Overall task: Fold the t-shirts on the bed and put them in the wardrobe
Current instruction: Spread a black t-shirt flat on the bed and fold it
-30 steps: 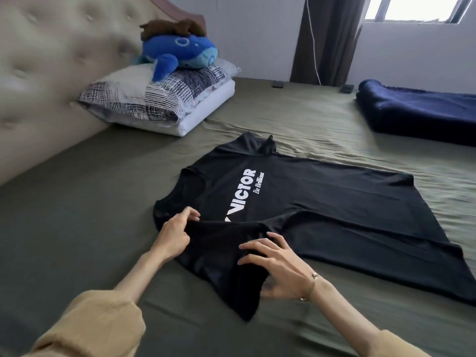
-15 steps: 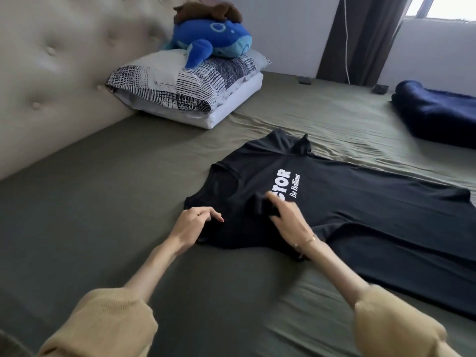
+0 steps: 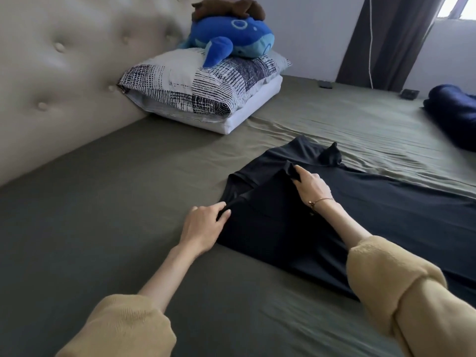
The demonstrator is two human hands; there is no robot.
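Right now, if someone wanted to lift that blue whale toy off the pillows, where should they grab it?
Probably by the flipper of the blue whale toy, coming from the near, open side of the bed. The flipper sticks out and droops over the patterned pillow, so fingers can close around it. The headboard blocks the far side, and a brown plush lies on top.

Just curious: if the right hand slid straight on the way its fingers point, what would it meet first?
Probably the raised black fold at the t-shirt's far edge, just beyond the right hand; depth is unclear.

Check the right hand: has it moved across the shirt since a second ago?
Yes. The right hand carried the sleeve from the shirt's near edge toward its far edge, over the now-covered print on the black t-shirt.
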